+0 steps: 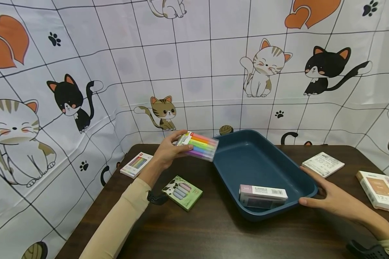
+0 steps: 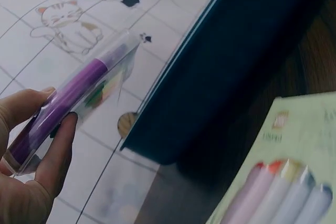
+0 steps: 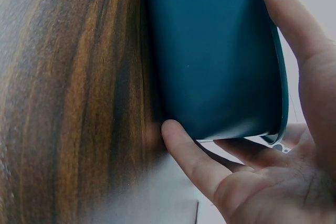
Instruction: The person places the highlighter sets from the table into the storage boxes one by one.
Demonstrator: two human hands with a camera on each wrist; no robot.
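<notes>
My left hand (image 1: 167, 151) pinches a clear plastic case of rainbow-coloured markers (image 1: 199, 145), thumb on one face and fingers on the other. The case is held up beside the left rim of a deep blue tray (image 1: 246, 158), and its purple marker (image 2: 63, 108) shows side-on in the left wrist view. My right hand (image 1: 330, 196) grips the tray's near right corner, with the thumb at the rim and the fingers around the outside wall, as the right wrist view shows. Inside the tray's near end lies a pinkish-white box (image 1: 262, 196).
A green box with marker pictures (image 1: 182, 192) lies left of the tray, and a white box with coloured stripes (image 1: 136, 164) is farther back. To the right are a white printed box (image 1: 323, 164) and a white-and-orange box (image 1: 380, 190). A cat-patterned curtain (image 1: 194, 72) borders the dark wooden table (image 1: 181, 233).
</notes>
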